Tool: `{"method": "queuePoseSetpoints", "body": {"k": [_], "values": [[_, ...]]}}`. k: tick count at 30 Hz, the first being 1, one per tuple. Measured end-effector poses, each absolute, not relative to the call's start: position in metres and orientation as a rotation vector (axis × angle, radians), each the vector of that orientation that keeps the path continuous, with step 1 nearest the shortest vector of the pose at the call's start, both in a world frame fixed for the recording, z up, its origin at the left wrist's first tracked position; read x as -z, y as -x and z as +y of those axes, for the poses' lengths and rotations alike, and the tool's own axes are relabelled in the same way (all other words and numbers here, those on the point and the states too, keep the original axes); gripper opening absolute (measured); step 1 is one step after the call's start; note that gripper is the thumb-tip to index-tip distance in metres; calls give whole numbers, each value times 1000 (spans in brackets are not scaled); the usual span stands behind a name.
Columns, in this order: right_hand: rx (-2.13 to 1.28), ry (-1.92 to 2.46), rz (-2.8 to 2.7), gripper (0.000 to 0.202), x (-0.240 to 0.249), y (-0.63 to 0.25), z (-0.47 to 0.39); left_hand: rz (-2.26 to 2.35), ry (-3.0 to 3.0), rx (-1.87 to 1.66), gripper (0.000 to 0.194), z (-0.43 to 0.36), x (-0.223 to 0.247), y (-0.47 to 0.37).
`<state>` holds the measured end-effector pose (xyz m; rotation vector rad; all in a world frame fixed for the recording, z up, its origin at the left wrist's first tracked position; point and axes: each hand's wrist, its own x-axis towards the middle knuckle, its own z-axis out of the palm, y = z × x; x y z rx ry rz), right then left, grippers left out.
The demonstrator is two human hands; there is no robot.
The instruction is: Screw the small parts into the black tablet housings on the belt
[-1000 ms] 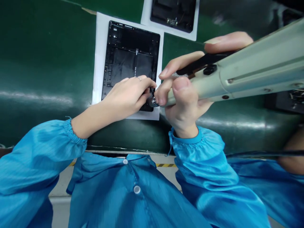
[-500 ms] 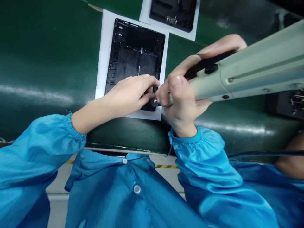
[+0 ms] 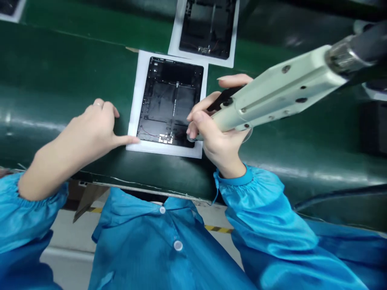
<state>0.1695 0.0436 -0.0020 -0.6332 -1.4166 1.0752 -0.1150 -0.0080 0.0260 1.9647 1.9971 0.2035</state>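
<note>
A black tablet housing (image 3: 187,96), its inside facing up, lies on a white sheet (image 3: 133,100). A small circuit board (image 3: 165,139) sits along its near edge, with a thin red wire. My left hand (image 3: 93,125) is left of the housing and holds nothing; its thumb stretches to the near left corner while the other fingers are bent. My right hand (image 3: 220,141) is wrapped round a pale green electric screwdriver (image 3: 278,88). The tool slants up to the right, and its tip is at the near right corner of the housing, mostly hidden by my fingers.
Behind is a second housing (image 3: 207,28) on its own white sheet, and part of another one (image 3: 10,8) shows at the far left. A green mat (image 3: 60,80) covers the bench. To the right are a dark box (image 3: 373,125) and a black cable (image 3: 341,195).
My left hand has left the near right corner beside the screwdriver tip and moved to the housing's left side, uncovering the circuit board. My right hand keeps hold of the screwdriver.
</note>
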Motion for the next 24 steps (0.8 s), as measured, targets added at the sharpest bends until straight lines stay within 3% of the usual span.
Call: {"method": "queuePoseSetpoints", "body": {"k": [5,8,12,18,24], "values": [[-1067,653,-1379,49,2,-167,43,1773,-1956,-261,31,-32,-19,109],[-1000,655,-1295,47,2,-171,47,1749,-1908,-376,21,-36,-19,99],[-870,652,-1187,41,3,-182,56,1788,-1532,-708,21,-33,-13,100],[-770,727,-1141,38,8,-184,62,1637,-708,-1387,51,4,6,109],[-822,710,-1156,37,12,-176,57,1632,-727,-1537,41,79,9,130]]}}
